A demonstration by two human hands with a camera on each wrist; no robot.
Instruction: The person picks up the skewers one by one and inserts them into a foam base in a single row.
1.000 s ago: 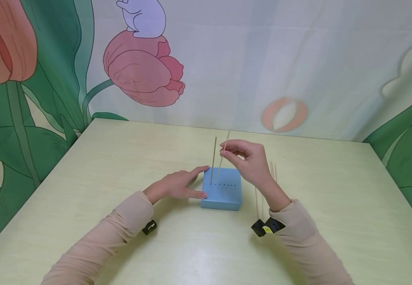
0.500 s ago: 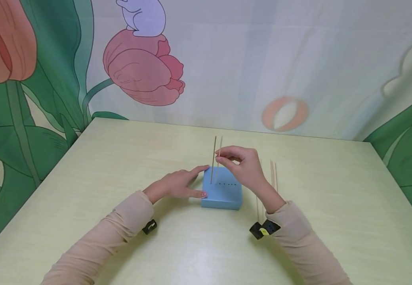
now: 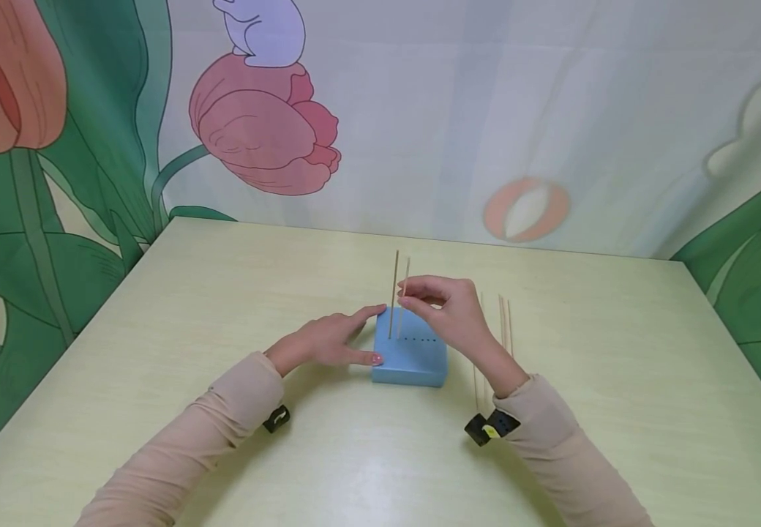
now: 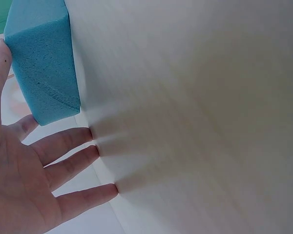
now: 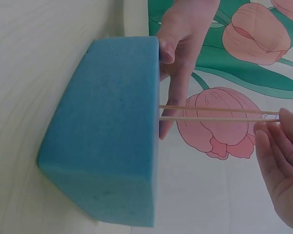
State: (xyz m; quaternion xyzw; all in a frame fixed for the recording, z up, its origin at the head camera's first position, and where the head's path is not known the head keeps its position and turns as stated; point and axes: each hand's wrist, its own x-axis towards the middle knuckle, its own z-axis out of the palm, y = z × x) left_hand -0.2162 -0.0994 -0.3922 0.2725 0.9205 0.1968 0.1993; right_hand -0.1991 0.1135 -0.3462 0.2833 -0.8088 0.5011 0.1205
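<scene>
A light blue foam block (image 3: 413,368) sits on the table with a row of small holes (image 3: 424,339) across its top. One thin wooden stick (image 3: 394,285) stands upright in it at the left end of the row. My right hand (image 3: 446,306) pinches a second, paler stick (image 5: 210,119) between thumb and fingertips, its lower end at the block's top just right of the first. My left hand (image 3: 328,341) rests its straight thumb and index finger on the block's left side. In the left wrist view its other fingers (image 4: 71,168) reach down to the table, spread apart.
Several more thin sticks (image 3: 503,322) lie on the table right of the block, partly hidden under the right forearm. A printed curtain (image 3: 413,132) with tulips hangs behind the table's far edge. Each wrist wears a small black camera (image 3: 477,430).
My right hand has moved left and down with its stick, bringing the stick's lower end to the hole beside the standing one. The left hand and block have stayed put.
</scene>
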